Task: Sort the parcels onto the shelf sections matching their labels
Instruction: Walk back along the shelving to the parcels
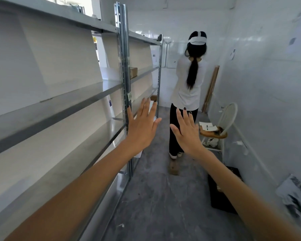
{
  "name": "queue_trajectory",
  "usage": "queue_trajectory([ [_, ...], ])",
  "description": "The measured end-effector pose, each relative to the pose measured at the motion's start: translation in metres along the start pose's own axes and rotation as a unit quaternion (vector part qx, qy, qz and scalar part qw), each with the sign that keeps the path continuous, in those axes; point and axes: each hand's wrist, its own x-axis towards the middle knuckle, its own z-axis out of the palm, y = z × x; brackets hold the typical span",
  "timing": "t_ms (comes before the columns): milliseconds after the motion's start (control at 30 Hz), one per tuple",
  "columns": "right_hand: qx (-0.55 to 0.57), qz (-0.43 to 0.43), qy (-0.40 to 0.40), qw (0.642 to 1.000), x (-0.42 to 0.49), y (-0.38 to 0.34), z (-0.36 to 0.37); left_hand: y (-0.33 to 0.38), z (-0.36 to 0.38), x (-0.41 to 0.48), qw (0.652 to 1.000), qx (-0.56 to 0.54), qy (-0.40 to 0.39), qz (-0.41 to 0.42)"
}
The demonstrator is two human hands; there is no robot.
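Spreading all fingers [153, 110] wide, left hand [142, 126] and right hand [186, 133] raised, gripping nothing. Holding the left fingertips just beside the shelf upright [124, 66]. Facing a cardboard parcel [133, 72] lying on a shelf [144, 71] above and beyond them, a person [189, 87] standing beyond both hands.

Label [130, 96] on the shelf upright [123, 66]: text too small to read. Parcel [133, 72] is half hidden behind that upright. My right forearm [241, 193] covers part of the black crate [215, 197].
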Motion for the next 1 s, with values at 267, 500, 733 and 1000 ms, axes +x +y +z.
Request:
queue_trajectory([
  [267, -0.006, 0.07, -0.011, 0.997, 0.023, 0.075, -0.015, 0.04, 0.043, 0.037, 0.999, -0.025, -0.032, 0.007],
  [500, -0.044, 0.084, -0.001, 0.995, 0.037, 0.104, -0.008, 0.052, 0.07, 0.067, 0.999, -0.024, -0.041, 0.022],
  [733, -0.043, 0.103, -0.015, 0.994, 0.055, 0.117, -0.001, 0.049, 0.098, 0.1, 0.998, -0.029, -0.048, 0.035],
  [1000, -0.016, 0.121, 0.004, 0.992, 0.09, 0.127, -0.002, 0.027, 0.111, 0.136, 0.996, -0.034, -0.069, 0.045],
])
